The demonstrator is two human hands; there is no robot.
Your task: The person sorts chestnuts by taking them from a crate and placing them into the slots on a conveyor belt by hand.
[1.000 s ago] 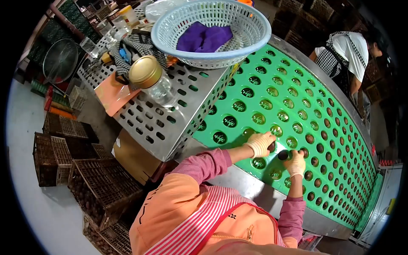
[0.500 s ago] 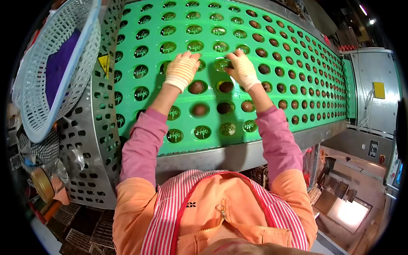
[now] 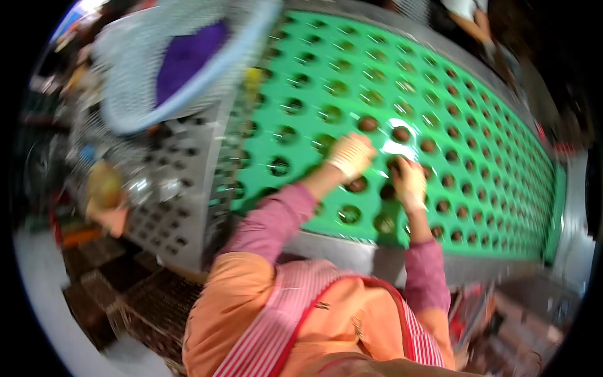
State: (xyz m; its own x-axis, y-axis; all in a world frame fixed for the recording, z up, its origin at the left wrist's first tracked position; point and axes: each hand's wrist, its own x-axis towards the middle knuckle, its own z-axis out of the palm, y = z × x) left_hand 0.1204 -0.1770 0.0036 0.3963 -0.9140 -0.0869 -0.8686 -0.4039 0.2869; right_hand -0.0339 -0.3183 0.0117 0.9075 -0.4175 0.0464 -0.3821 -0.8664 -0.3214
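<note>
Both hands were over the near half of the green tray (image 3: 367,227), closer to its left end than to its right. The relation that mattered most was at the right hand (image 3: 411,182): a dark round piece (image 3: 394,166) lay right at its fingertips, on the side facing the tray's left end. That hand was the nearer of the two to it. Blur hid whether the right grip was clamped on the piece or only touching it. The piece looked round, and no long axis could be made out.

The left hand (image 3: 353,155) was nearer the tray's left end, its fingers pointing towards the far edge and the right end. Whether its grip was apart or together could not be told. Just beside it, on the tray's near-edge side, sat a brown ball (image 3: 356,184). Towards the far edge sat a second ball (image 3: 368,124), just past the left fingertips, and a third ball (image 3: 400,134), beyond the right hand's fingers. Past the tray's left end, a perforated metal bench (image 3: 198,213) carried a blue basket (image 3: 242,60) with a purple cloth (image 3: 191,60) inside.
</note>
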